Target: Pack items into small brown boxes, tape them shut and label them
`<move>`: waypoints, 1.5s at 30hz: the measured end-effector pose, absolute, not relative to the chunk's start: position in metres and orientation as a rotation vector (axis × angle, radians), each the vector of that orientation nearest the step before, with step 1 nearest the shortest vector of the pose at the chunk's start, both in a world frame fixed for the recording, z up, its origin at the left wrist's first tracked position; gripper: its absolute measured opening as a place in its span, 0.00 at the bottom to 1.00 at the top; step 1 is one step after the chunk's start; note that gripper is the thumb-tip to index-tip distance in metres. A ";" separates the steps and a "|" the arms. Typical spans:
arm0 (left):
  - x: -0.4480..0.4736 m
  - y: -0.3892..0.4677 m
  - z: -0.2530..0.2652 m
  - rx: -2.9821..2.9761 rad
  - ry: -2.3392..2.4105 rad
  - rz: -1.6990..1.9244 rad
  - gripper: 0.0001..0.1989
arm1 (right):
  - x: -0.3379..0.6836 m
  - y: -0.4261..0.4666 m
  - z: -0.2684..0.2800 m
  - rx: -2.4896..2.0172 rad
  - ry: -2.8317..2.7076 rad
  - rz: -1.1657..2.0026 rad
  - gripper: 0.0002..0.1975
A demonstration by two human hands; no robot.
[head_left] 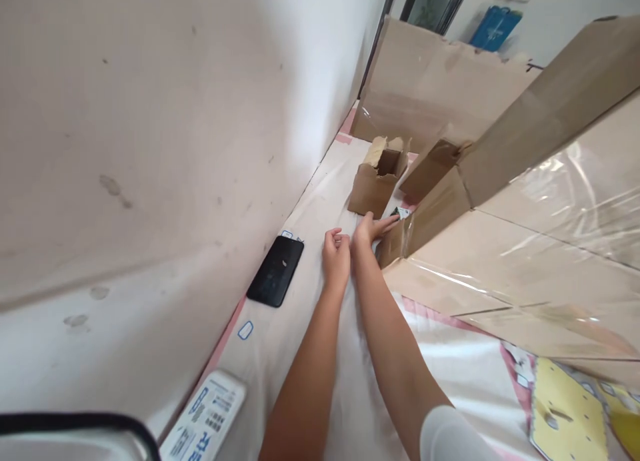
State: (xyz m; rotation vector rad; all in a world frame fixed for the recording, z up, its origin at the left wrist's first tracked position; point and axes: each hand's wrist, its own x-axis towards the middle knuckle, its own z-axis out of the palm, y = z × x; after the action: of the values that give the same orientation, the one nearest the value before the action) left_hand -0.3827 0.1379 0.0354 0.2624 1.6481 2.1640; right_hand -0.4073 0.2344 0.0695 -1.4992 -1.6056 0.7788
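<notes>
Hold unclear: your right hand (371, 230) stretches outspread fingers to a card (403, 212), right of centre; left hand (337, 249) half-curled, contents hidden. Best pinch lightly.

L edge is bounded by the wall (175, 148), R side is taken up by the big carton (500, 241), w/ cloth (353, 354) laid btwn. Hands are placed side by side mid-cloth: L hand (336, 251) twd wall, R hand (367, 231) twd big carton. Phone (276, 272) is set L of L hand, nr wall. Closer to viewer, same side, a label (245, 330) is seen, then a printed box (213, 411). Small box (373, 191) is stood just beyond R hand. Packet (401, 213) is located at R hand's fingertips, btwn small box & big carton. Bk end is closed off by a cardboard panel (440, 81).
</notes>
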 end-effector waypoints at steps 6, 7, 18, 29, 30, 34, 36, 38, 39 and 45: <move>-0.385 0.141 0.036 0.217 1.616 2.154 0.11 | -0.412 0.256 0.066 -1.464 -1.458 0.600 0.40; -0.386 0.141 0.036 0.217 1.613 2.151 0.10 | -0.410 0.255 0.068 -1.416 -1.484 0.548 0.39; -0.385 0.142 0.031 0.352 1.691 2.131 0.08 | -0.395 0.241 0.079 -1.421 -1.632 0.843 0.45; -0.380 0.137 0.031 0.622 1.977 1.968 0.07 | -0.395 0.245 0.081 -1.302 -1.460 0.875 0.34; -0.380 0.136 0.030 0.631 1.983 1.962 0.07 | -0.396 0.246 0.082 -1.320 -1.460 0.868 0.34; -0.380 0.136 0.029 0.630 1.989 1.962 0.06 | -0.395 0.248 0.086 -1.396 -1.461 0.871 0.32; -0.381 0.137 0.028 0.608 1.972 1.988 0.06 | -0.395 0.249 0.089 -1.402 -1.476 0.867 0.28; -0.383 0.136 0.027 0.578 1.945 2.020 0.06 | -0.394 0.250 0.091 -1.409 -1.505 0.852 0.26; -0.383 0.136 0.027 0.563 1.928 2.037 0.06 | -0.393 0.250 0.092 -1.417 -1.524 0.846 0.27; -0.387 0.136 0.026 0.491 1.804 2.109 0.07 | -0.392 0.249 0.089 -1.513 -1.660 0.779 0.33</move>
State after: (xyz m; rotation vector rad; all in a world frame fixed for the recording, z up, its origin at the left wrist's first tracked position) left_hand -0.3867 0.1365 0.0260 0.4908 1.8039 2.1094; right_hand -0.3919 0.2491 0.0895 -1.5131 -1.6599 0.7793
